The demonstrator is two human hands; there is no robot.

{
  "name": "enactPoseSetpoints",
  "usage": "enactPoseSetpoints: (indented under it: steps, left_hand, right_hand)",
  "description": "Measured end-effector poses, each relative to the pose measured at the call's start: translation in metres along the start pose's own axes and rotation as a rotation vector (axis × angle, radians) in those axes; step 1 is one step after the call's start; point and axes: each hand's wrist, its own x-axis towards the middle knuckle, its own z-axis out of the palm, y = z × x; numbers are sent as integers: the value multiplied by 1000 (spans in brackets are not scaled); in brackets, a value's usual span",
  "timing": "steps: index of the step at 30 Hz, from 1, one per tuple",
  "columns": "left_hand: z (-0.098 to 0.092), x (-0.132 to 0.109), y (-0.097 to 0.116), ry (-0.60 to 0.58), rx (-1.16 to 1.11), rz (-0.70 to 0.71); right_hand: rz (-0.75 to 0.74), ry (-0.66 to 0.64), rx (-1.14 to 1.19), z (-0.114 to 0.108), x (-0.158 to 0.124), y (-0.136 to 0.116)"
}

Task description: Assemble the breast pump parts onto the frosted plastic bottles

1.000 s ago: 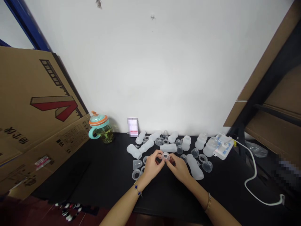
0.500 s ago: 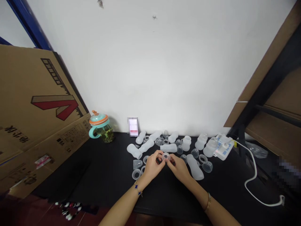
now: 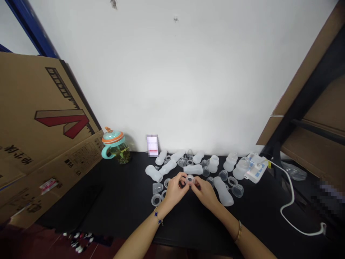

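Between my fingertips is a translucent bottle collar ring (image 3: 190, 178), gripped from both sides; whether a nipple sits in it I cannot make out. My left hand (image 3: 176, 187) pinches its left edge, and my right hand (image 3: 203, 190) pinches its right edge. Just behind my hands lies a frosted white bottle (image 3: 193, 169) on its side. Another bottle (image 3: 223, 192) lies right of my right hand. Loose collar rings (image 3: 156, 199) and a clear cap (image 3: 157, 188) rest left of my left hand. A clear dome cap (image 3: 237, 191) sits farther right.
Several more bottles (image 3: 153, 173) and clear parts spread over the black table (image 3: 121, 201). Assembled bottles (image 3: 242, 168) stand beside a white power strip (image 3: 256, 167) with a white cable (image 3: 292, 194). A tea jug (image 3: 115, 145), a blurred phone-like screen (image 3: 153, 145) and a cardboard box (image 3: 48, 118) are leftward.
Both hands stay in place around the collar ring. The view has shifted very slightly; nothing else visibly differs.
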Motion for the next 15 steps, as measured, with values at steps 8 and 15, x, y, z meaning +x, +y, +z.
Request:
enactPoseSetpoints:
  steps: [8, 15]
  left_hand:
    - [0, 0, 0, -2, 8, 2]
    - [-1, 0, 1, -5, -32, -2]
  right_hand:
    - [19, -14, 22, -1, 0, -2]
    - [44, -4, 59, -3, -2, -2]
